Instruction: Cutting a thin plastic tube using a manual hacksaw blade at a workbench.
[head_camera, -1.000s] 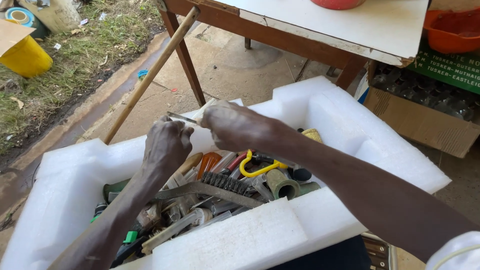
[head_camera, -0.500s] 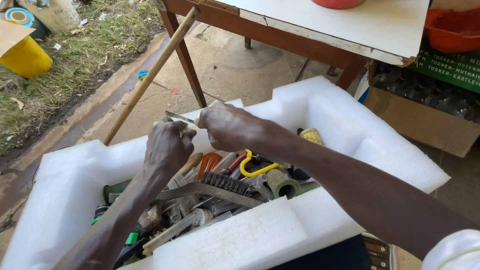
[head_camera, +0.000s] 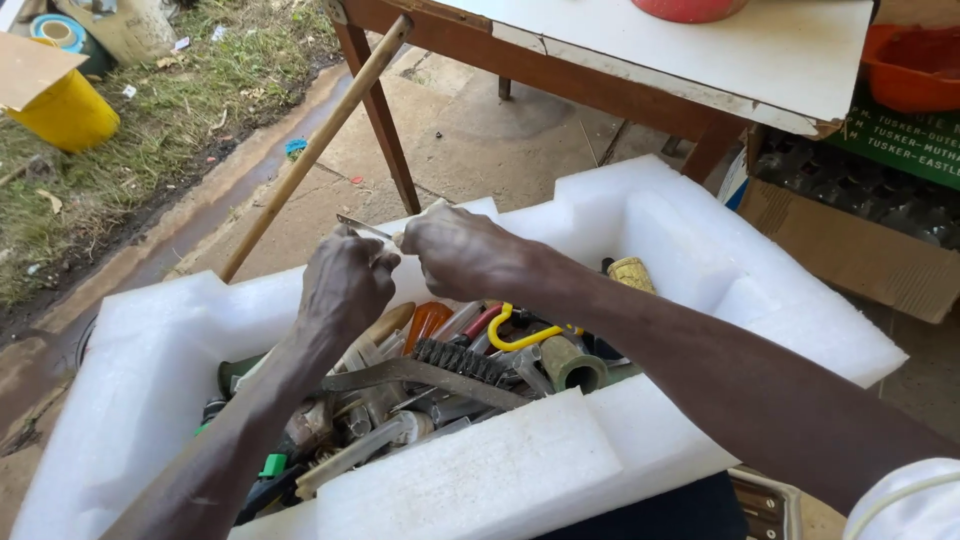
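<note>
One white foam box fills the ground, crammed with tools. Right of it stands one brown carton under a green crate; far left, one yellow bucket. Above the box's far wall, left hand and right hand pinch one thin metal blade between closed fingers.

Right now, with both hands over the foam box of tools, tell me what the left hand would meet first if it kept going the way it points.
Probably the far wall of the white foam box: the left hand points up and away over it. Depth is unclear; the thin metal blade lies at its fingertips.
</note>
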